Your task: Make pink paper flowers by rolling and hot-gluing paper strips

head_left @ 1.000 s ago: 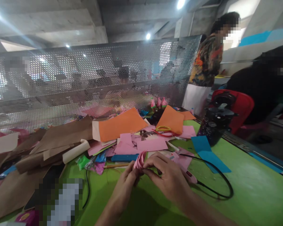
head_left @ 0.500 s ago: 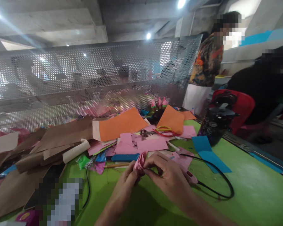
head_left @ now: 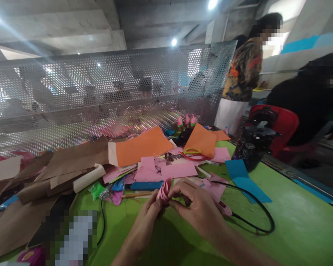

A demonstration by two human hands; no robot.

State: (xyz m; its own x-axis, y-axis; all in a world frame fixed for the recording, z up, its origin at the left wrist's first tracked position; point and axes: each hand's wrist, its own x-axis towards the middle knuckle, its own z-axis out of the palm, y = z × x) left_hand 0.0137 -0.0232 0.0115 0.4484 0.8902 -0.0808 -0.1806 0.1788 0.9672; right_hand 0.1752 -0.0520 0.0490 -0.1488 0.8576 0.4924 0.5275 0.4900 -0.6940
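Fingers of the left hand hold a twisty pink paper swirl over the green counter, while the right hand pinches its side. Blue paper lies farther right.

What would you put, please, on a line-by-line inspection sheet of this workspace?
Surface: green table, partly covered by paper and other things.
Thing in hand: pink swirl with ridges; lower end hidden.
Clutter: orange sheet, brown paper, pink paper and blue paper; dark container at the right.
Grip: left hand holds the swirl's lower part; right hand is at its side, whether pinching is unclear.
Cables: black cable loops from a pink tool and crosses the blue paper; another cable at the left.
Surroundings: perforated metal screen behind; standing person and red chair at the right.
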